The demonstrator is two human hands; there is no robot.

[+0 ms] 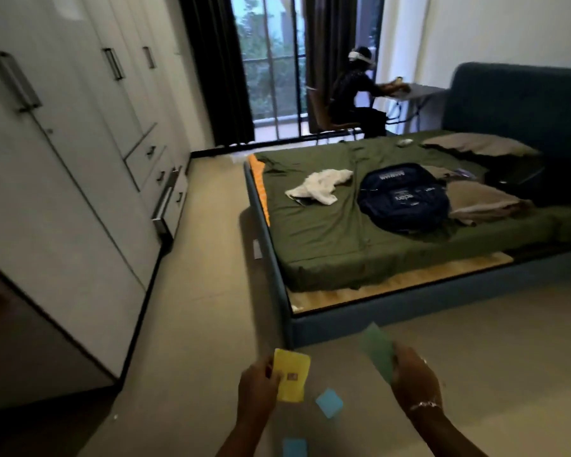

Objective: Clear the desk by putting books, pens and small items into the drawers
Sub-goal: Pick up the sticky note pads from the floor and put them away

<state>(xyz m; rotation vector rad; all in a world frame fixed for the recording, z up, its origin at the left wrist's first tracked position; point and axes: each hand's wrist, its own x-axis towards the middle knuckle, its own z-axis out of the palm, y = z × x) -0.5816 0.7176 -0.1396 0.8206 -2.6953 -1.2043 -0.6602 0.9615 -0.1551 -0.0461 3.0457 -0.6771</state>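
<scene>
My left hand grips a yellow sticky-note pad low in the middle of the head view. To its right, my right hand holds a blurred green note pad tilted upward. Two blue notes show between and below my hands, over the floor; whether they lie on it or are in the air I cannot tell. White wardrobe drawers with metal handles sit along the left wall, and the lowest one stands slightly pulled out. No desk surface shows near me.
A low bed with a green sheet holds a dark blue backpack, a white cloth and pillows. A person sits at a small table by the window at the far side. Beige floor runs between wardrobe and bed.
</scene>
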